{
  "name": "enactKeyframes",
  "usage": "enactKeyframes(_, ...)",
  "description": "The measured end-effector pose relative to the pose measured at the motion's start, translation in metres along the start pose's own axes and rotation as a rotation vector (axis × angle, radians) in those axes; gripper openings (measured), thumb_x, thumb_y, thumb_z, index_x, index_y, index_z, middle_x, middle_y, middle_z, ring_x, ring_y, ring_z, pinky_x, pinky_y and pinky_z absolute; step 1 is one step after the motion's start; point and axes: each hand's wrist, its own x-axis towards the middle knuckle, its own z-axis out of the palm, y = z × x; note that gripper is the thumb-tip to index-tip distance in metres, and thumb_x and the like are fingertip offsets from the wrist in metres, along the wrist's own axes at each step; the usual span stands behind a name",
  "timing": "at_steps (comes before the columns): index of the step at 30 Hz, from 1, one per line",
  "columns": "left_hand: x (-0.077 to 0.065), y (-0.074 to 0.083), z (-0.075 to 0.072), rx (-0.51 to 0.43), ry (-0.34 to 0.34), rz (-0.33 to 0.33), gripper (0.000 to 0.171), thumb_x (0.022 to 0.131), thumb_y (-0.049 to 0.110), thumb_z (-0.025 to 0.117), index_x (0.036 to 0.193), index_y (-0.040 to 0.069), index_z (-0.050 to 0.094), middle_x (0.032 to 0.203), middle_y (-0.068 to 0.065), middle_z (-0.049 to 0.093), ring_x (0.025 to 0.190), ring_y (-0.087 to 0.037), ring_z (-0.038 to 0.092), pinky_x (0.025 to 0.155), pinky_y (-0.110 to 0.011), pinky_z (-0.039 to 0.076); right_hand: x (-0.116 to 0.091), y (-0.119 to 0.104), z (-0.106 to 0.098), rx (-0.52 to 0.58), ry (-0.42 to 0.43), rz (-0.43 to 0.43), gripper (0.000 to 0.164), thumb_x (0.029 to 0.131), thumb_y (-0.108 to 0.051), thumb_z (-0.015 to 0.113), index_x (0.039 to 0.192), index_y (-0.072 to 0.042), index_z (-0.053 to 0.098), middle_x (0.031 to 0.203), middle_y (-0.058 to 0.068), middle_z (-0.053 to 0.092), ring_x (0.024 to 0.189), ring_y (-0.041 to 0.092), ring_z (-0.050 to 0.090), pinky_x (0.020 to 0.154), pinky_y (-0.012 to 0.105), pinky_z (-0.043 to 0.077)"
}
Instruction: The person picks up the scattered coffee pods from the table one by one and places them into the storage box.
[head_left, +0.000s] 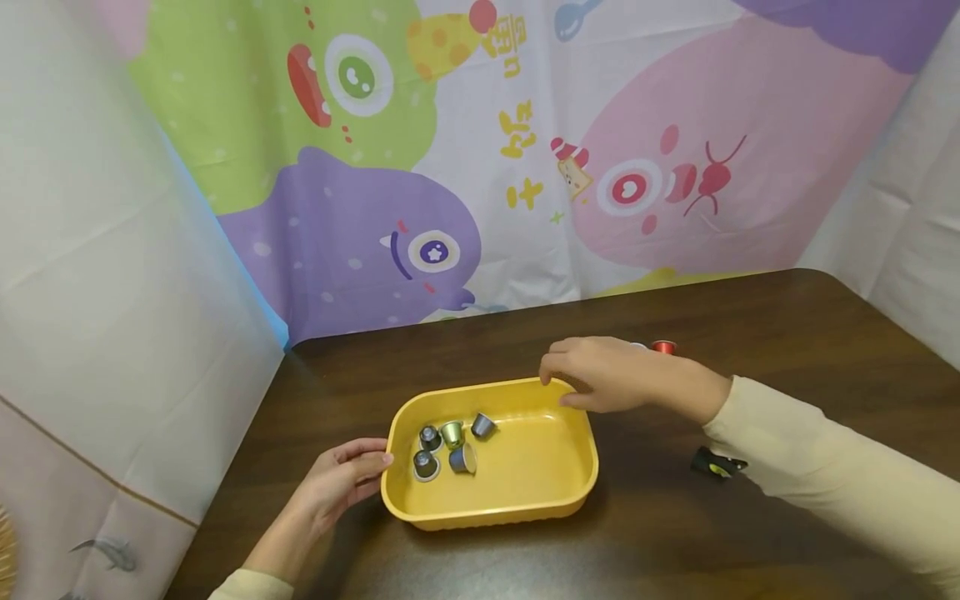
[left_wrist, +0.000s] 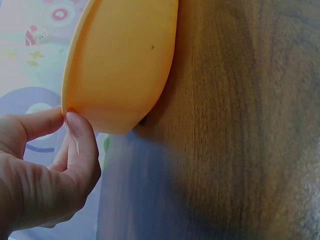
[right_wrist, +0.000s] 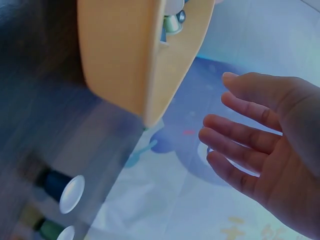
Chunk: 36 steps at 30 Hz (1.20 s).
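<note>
A yellow tub (head_left: 517,510) stands on the table, with several coffee capsules inside at its left end. Among them are a green capsule (head_left: 452,433), a blue capsule (head_left: 462,458) on its side, a tilted grey-blue capsule (head_left: 483,427) and a dark capsule (head_left: 425,464). My left hand (head_left: 341,483) pinches the tub's left rim between thumb and fingers, as the left wrist view also shows. Over the far right corner of the tub is my right hand (head_left: 600,372). Its fingers are loosely bent and hold nothing in the right wrist view.
A red capsule (head_left: 663,346) stands on the table behind my right wrist. In the right wrist view, a dark capsule (right_wrist: 62,187) and a green capsule (right_wrist: 52,230) are on the table beside the tub. A patterned cloth (head_left: 525,250) hangs behind the table (head_left: 480,567).
</note>
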Motion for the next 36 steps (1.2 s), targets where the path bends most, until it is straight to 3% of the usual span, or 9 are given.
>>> enactKeyframes(12,-0.001,0.000,-0.002,0.009,-0.038,0.029,0.043,0.089,0.015,0.065,0.126,-0.004,0.054,0.096,0.005,0.069,0.091,-0.009,0.064,0.081,-0.027,0.057,-0.034,0.021,0.006,0.000,0.078,0.128,0.020,0.082,-0.019,0.075,0.100,-0.017,0.065,0.098,-0.002,0.064,0.087,0.011,0.060,0.078,0.033,0.054)
enactKeyframes(36,0.000,0.000,-0.003,-0.012,-0.034,0.023,0.043,0.087,0.014,0.067,0.125,-0.004,0.055,0.094,0.005,0.070,0.090,-0.009,0.065,0.080,-0.026,0.057,-0.103,0.058,0.026,-0.041,0.153,0.287,0.021,0.080,-0.018,0.076,0.098,-0.016,0.066,0.096,-0.004,0.064,0.083,0.009,0.059,0.071,0.031,0.052)
